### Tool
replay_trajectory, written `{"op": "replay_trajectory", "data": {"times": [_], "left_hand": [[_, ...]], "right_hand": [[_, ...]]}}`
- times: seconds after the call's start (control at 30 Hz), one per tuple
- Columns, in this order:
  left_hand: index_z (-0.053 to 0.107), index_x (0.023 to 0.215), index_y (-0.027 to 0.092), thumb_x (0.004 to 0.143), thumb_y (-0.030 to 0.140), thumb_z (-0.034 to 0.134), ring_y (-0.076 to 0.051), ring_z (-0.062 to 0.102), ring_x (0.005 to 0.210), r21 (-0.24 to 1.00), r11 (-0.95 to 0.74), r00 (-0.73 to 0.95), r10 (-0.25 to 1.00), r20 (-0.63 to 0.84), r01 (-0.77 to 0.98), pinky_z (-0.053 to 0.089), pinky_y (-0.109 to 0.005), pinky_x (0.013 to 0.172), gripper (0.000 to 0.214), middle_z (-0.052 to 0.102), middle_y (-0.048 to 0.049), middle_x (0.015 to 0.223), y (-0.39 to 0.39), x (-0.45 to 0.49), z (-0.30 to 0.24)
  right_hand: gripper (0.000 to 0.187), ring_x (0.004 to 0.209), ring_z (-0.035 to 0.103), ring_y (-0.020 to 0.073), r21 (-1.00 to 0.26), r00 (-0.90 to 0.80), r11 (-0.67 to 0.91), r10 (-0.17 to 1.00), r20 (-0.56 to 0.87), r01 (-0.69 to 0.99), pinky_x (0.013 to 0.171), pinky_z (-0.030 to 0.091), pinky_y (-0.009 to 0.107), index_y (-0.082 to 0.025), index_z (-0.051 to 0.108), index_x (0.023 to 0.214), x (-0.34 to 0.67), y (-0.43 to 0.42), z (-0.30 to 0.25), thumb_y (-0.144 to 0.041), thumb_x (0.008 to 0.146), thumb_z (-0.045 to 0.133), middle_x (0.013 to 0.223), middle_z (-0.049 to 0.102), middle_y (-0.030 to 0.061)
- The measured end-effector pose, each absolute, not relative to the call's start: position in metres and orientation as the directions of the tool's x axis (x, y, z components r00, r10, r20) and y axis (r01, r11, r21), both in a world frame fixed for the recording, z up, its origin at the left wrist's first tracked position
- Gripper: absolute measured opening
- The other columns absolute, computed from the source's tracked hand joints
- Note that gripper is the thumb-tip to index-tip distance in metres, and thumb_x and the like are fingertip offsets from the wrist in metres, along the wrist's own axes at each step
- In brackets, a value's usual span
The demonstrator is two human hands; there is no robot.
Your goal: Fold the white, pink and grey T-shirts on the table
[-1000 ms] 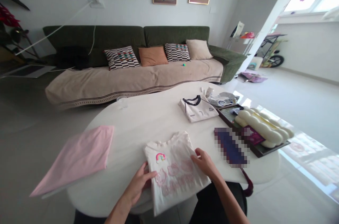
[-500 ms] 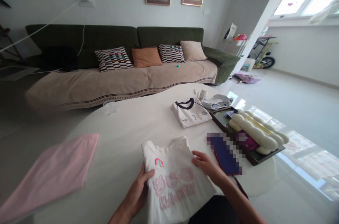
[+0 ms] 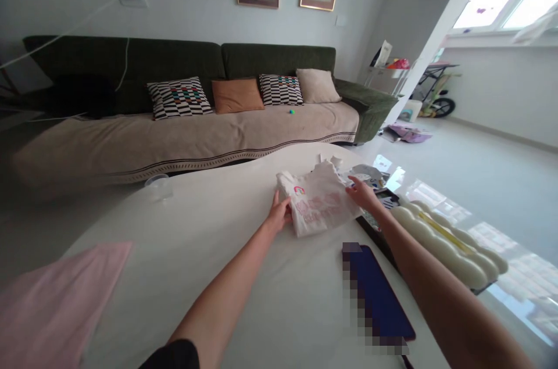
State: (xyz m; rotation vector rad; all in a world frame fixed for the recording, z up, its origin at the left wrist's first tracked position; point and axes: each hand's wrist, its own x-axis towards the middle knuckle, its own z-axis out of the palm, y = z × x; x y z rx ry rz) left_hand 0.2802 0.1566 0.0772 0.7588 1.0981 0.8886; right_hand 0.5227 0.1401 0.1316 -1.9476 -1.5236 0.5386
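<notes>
Across the white table (image 3: 209, 241), my arms reach out with a folded white T-shirt (image 3: 320, 206) between my hands. It bears a small rainbow and pink cartoon figures with lettering. My left hand (image 3: 279, 213) grips its left edge, thumb on top. The right edge is held by my right hand (image 3: 361, 192), whose fingers partly show. The shirt covers the spot of the folded shirt with the dark collar, which is hidden. A folded pink cloth (image 3: 61, 293) lies at the table's left.
A dark blue flat item (image 3: 386, 293), partly pixelated, lies near my right forearm. Beyond that forearm, a cream puffy tissue box cover (image 3: 449, 241) sits on a dark tray. A clear cup (image 3: 159, 186) stands far left, a crumpled packet (image 3: 370, 174) far right. A sofa (image 3: 183, 142) runs behind.
Both hands have carried the white T-shirt forward and slightly right, from near my lap to over the folded dark-collared shirt. The view has shifted a little.
</notes>
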Motion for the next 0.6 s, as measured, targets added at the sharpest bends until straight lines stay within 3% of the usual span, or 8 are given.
{"op": "replay_trajectory", "data": {"times": [0.07, 0.13, 0.2, 0.27, 0.33, 0.47, 0.53, 0.6], "left_hand": [[0.02, 0.133, 0.026, 0.079, 0.026, 0.053, -0.01, 0.057, 0.065, 0.856, 0.49, 0.09, 0.872, -0.482, -0.164, 0.045, -0.02, 0.053, 0.063, 0.058, -0.0052, 0.097, 0.16, 0.286, 0.061], [0.026, 0.13, 0.024, 0.077, 0.026, 0.056, -0.01, 0.058, 0.068, 0.859, 0.489, 0.076, 0.872, -0.483, -0.152, 0.045, -0.018, 0.053, 0.061, 0.057, -0.0062, 0.099, 0.151, 0.285, 0.05], [0.031, 0.127, 0.024, 0.075, 0.028, 0.058, -0.01, 0.059, 0.069, 0.887, 0.449, 0.095, 0.893, -0.441, -0.106, 0.044, -0.018, 0.053, 0.058, 0.057, -0.0057, 0.1, 0.133, 0.274, 0.044], [0.033, 0.126, 0.023, 0.076, 0.029, 0.057, -0.01, 0.06, 0.07, 0.934, 0.356, 0.137, 0.926, -0.353, 0.002, 0.044, -0.018, 0.055, 0.056, 0.057, -0.0056, 0.1, 0.11, 0.252, 0.043], [0.036, 0.125, 0.022, 0.077, 0.028, 0.056, -0.011, 0.06, 0.073, 0.968, 0.201, 0.178, 0.957, -0.227, 0.152, 0.046, -0.02, 0.059, 0.052, 0.057, -0.0062, 0.101, 0.084, 0.215, 0.045], [0.046, 0.119, 0.022, 0.077, 0.026, 0.053, -0.016, 0.057, 0.093, 0.86, -0.121, 0.14, 0.988, 0.058, 0.496, 0.046, -0.029, 0.081, 0.043, 0.057, -0.0075, 0.108, 0.034, 0.098, 0.059], [0.05, 0.113, 0.02, 0.079, 0.027, 0.047, -0.018, 0.052, 0.104, 0.715, -0.184, 0.072, 0.98, 0.185, 0.674, 0.04, -0.034, 0.092, 0.035, 0.056, -0.0077, 0.111, 0.015, 0.024, 0.069], [0.054, 0.108, 0.018, 0.08, 0.028, 0.042, -0.019, 0.051, 0.106, 0.566, -0.135, -0.016, 0.967, 0.255, 0.813, 0.036, -0.036, 0.096, 0.031, 0.057, -0.008, 0.11, 0.002, -0.049, 0.079]], "right_hand": [[0.047, 0.118, 0.041, 0.0321, -0.61, 0.223, -0.118, 0.97, 0.098, 0.783, 0.095, 0.033, 0.045, -0.013, 0.048, 0.123, 0.505, 0.139, 0.111, -0.02, 0.076, 0.051, 0.125, 0.048, 0.0184], [0.048, 0.128, 0.026, 0.0323, -0.529, 0.113, -0.025, 0.984, 0.135, 0.848, 0.101, 0.023, 0.048, -0.023, 0.048, 0.124, 0.477, 0.132, 0.085, -0.026, 0.076, 0.055, 0.138, 0.035, 0.0114], [0.049, 0.132, 0.013, 0.0328, -0.366, -0.032, 0.084, 0.989, 0.145, 0.927, 0.101, 0.018, 0.055, -0.033, 0.042, 0.128, 0.449, 0.124, 0.061, -0.037, 0.08, 0.051, 0.144, 0.024, 0.0029], [0.047, 0.133, 0.007, 0.0333, -0.169, -0.113, 0.132, 0.987, 0.115, 0.977, 0.098, 0.018, 0.06, -0.039, 0.034, 0.132, 0.43, 0.119, 0.044, -0.045, 0.085, 0.041, 0.146, 0.018, -0.0016], [0.046, 0.132, 0.01, 0.0334, -0.07, -0.108, 0.113, 0.992, 0.068, 0.991, 0.096, 0.021, 0.061, -0.04, 0.03, 0.133, 0.424, 0.118, 0.037, -0.048, 0.088, 0.032, 0.146, 0.019, -0.002], [0.046, 0.129, 0.02, 0.0358, -0.089, -0.104, 0.108, 0.993, 0.048, 0.99, 0.091, 0.027, 0.063, -0.035, 0.033, 0.133, 0.425, 0.114, 0.045, -0.046, 0.089, 0.029, 0.142, 0.029, 0.0037], [0.047, 0.129, 0.022, 0.0351, -0.143, -0.09, 0.113, 0.983, 0.161, 0.983, 0.092, 0.029, 0.06, -0.03, 0.034, 0.134, 0.415, 0.096, 0.049, -0.044, 0.089, 0.029, 0.141, 0.031, 0.0081], [0.048, 0.13, 0.023, 0.0314, -0.23, -0.089, 0.161, 0.951, 0.295, 0.96, 0.096, 0.032, 0.053, -0.022, 0.039, 0.131, 0.394, 0.06, 0.046, -0.041, 0.089, 0.029, 0.14, 0.032, 0.0116]]}}
